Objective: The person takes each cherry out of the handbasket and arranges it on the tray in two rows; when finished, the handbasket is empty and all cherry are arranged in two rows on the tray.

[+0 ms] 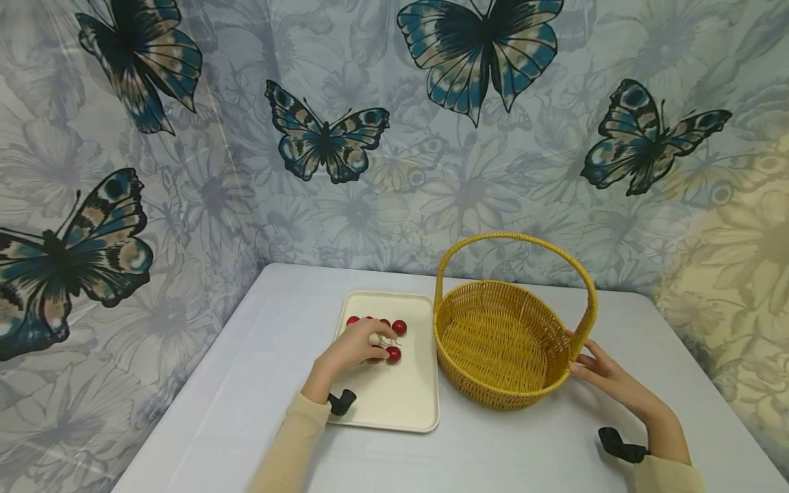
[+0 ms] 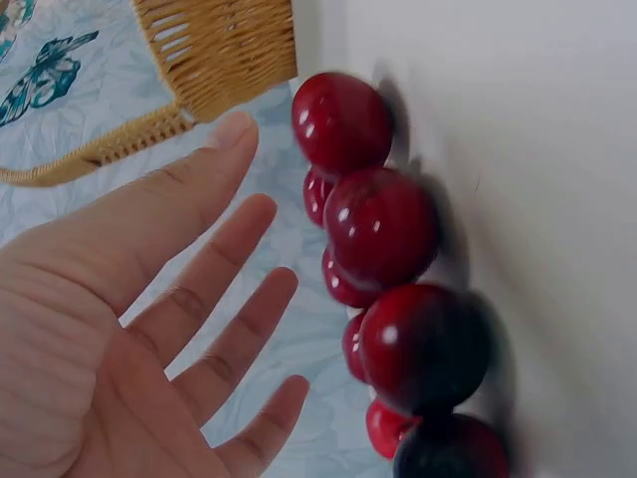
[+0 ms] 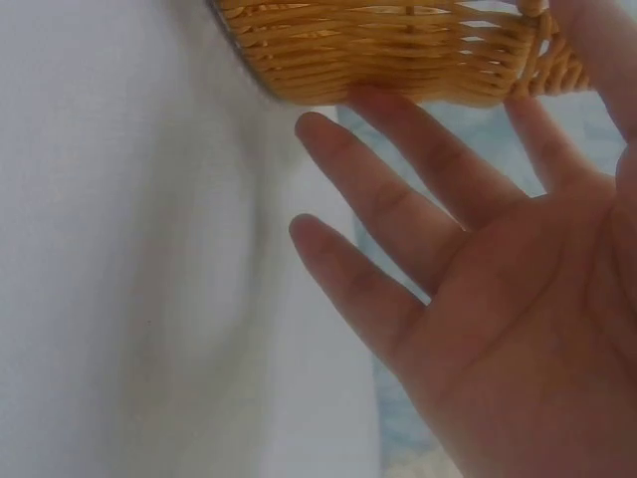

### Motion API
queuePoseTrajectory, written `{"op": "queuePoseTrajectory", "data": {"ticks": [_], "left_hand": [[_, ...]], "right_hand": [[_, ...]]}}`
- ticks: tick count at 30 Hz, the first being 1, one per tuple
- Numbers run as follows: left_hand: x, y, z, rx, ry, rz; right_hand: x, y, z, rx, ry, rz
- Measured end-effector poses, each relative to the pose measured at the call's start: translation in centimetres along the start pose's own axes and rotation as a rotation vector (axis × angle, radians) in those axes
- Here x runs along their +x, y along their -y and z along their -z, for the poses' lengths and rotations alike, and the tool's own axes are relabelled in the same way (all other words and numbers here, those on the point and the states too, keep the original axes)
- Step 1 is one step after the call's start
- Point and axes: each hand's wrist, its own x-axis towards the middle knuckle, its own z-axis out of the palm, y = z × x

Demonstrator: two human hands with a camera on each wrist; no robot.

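Observation:
Several dark red cherries with thin stems lie on a cream tray. My left hand is over them, its thumb and fingers spread and holding nothing. In the left wrist view, the glossy cherries form a row beyond the fingertips of that hand. To the right of the tray stands a yellow wicker basket with a tall arched handle. My right hand grips its right side at the handle's foot, thumb in front and fingers behind. The right wrist view shows the fingers against the basket's woven wall.
The tray and basket stand close together on a white-covered table. Behind the table hangs a grey-blue butterfly-patterned cloth, which also runs along the left. A black strap mount sits on each wrist.

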Motion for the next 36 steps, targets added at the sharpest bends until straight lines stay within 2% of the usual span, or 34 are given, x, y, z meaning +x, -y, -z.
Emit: {"op": "queuePoseTrajectory", "data": {"ticks": [6, 12, 21, 26, 32, 36], "left_hand": [[0.0, 0.5, 0.7, -0.084, -0.019, -0.040], [-0.4, 1.1, 1.4, -0.064, -0.078, -0.038], [-1.1, 2.3, 3.3, -0.027, -0.189, 0.009], [-1.7, 3.8, 4.6, 0.081, -0.275, 0.014], [-3.0, 6.2, 6.2, 0.193, -0.386, 0.008], [-3.7, 7.6, 7.4, 0.288, -0.463, -0.040]], "right_hand": [[0.1, -0.2, 0.4, 0.004, -0.006, 0.049], [-0.3, -0.4, 0.8, -0.016, -0.039, 0.072], [-1.6, -0.2, 1.6, -0.194, -0.243, 0.092], [-1.8, 0.1, 2.2, -0.310, -0.404, 0.112], [-1.9, -0.2, 3.3, -0.357, -0.562, 0.118], [-2.0, -1.0, 4.4, -0.387, -0.650, 0.096]]}}
